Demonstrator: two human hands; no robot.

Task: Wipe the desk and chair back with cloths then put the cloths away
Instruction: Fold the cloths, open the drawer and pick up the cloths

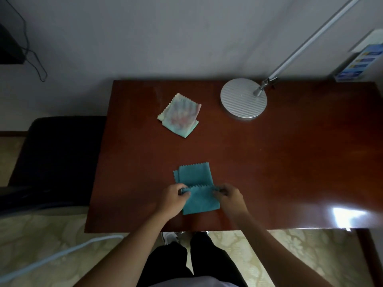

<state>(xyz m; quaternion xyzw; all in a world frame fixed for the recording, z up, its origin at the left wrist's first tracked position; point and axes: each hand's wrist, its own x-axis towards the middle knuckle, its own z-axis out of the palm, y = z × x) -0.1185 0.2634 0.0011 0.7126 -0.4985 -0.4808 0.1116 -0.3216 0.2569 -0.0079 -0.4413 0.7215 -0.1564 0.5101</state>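
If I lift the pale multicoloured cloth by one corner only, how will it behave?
The multicoloured cloth would probably droop and unfold, since it lies loosely folded in thin, soft layers. It looks very light, so it should lift easily. On the glossy desk, it would likely slide or bunch if pushed.

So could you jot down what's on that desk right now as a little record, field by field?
surface: dark red-brown wooden desk
near cloth: teal zigzag-edged cloth, partly folded, flat on the desk
left hand: pinching the cloth's folded edge on the left
right hand: pinching the same edge on the right
far cloth: pastel multicoloured folded cloth, untouched, apart from the teal one
lamp: round ribbed silver lamp base, back right, with slanted pole
chair: black chair, left of the desk
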